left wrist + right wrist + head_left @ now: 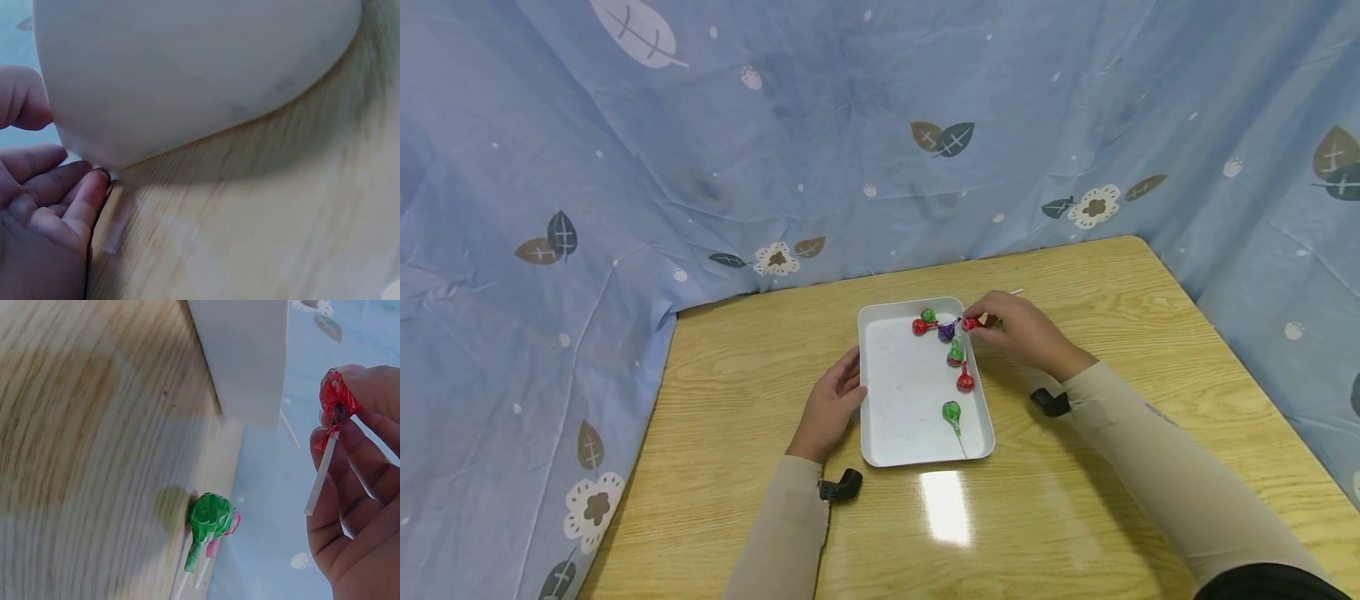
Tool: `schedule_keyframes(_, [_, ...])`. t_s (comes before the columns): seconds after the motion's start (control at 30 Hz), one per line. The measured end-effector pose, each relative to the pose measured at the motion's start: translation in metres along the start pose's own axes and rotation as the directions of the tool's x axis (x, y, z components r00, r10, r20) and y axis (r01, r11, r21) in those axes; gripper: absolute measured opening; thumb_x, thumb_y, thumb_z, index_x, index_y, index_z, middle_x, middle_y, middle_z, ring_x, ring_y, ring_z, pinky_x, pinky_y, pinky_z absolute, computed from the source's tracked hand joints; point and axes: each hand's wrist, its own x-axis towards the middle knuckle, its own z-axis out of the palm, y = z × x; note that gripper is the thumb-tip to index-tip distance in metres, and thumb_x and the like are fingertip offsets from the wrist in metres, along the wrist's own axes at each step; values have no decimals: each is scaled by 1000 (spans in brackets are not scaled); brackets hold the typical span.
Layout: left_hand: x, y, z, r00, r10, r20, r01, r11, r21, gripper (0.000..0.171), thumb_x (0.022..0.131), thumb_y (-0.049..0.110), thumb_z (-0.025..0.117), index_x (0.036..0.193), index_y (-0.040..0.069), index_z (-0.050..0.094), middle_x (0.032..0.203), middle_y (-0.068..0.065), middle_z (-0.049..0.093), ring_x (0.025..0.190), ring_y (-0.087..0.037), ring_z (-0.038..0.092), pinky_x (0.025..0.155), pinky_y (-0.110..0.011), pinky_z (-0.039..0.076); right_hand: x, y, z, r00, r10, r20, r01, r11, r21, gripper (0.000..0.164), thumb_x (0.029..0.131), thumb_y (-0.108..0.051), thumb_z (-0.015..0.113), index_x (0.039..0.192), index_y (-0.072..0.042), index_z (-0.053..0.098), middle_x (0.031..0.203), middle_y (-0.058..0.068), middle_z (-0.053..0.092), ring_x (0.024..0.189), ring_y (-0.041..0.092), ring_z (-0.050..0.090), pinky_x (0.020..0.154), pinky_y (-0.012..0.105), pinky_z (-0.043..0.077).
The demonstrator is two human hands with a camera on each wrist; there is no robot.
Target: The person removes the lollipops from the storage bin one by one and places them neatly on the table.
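Observation:
A white tray [898,383] lies on the table with several wrapped lollipops in it, mostly along its right side. Among them are a purple one [946,332], a red one [965,382] and a green one [951,412]. My left hand [833,406] holds the tray's left wall, thumb at the rim and fingers outside. Over the tray's right rim, my right hand [1021,332] pinches a red lollipop [337,397] between thumb and fingers, its white stick hanging free. The left wrist view shows the tray's outer wall [200,69] beside the fingers.
A green lollipop [211,515] and a pink one [234,522] lie on the wooden table [1097,292], right of the tray, mostly hidden by the right hand in the head view. A blue patterned curtain [850,167] hangs behind the table.

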Motion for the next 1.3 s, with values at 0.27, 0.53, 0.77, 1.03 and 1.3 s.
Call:
schedule_keyframes(0.27, [1, -2, -1, 1000, 3, 8, -3, 1000, 15, 64, 106, -5, 60, 167, 4, 42, 161, -10, 52, 143, -26, 54, 117, -35, 45, -5, 8, -1, 1000, 9, -7, -9, 1000, -19, 20, 102, -7, 79, 121, -6, 79, 111, 4, 72, 96, 22, 66, 82, 43, 58])
schedule_keyframes(0.53, [2, -2, -2, 1000, -3, 1, 3, 1000, 30, 65, 106, -4, 61, 167, 5, 42, 162, -10, 52, 143, -26, 54, 117, -35, 45, -12, 20, -2, 1000, 11, -16, -11, 999, -38, 17, 101, -7, 79, 118, -6, 78, 121, 11, 73, 106, 29, 69, 84, 48, 59])
schedule_keyframes(0.77, [2, -3, -3, 1000, 1, 3, -1, 1000, 27, 64, 106, -4, 61, 167, 5, 43, 162, -10, 52, 143, -25, 54, 116, -34, 46, -18, 28, -2, 999, 38, -12, -39, 997, -72, 16, 100, -5, 81, 116, -4, 79, 116, 10, 73, 97, 26, 69, 84, 47, 59])
schedule_keyframes(1.03, [2, -2, -3, 1000, -6, -1, 6, 1000, 19, 64, 106, -5, 61, 166, 4, 43, 161, -10, 53, 142, -24, 55, 116, -33, 46, -24, 34, -4, 998, 66, 21, -63, 992, -108, 16, 99, -3, 80, 115, -3, 78, 114, 13, 72, 97, 30, 68, 85, 51, 59])
schedule_keyframes(1.3, [0, 3, -1, 1000, -6, 8, 6, 1000, -15, 64, 105, -8, 59, 166, 2, 42, 161, -13, 53, 143, -27, 54, 116, -35, 46, -26, 40, -6, 998, 56, 23, -52, 989, -139, 17, 100, -4, 80, 116, -3, 79, 114, 12, 73, 98, 30, 68, 86, 51, 58])
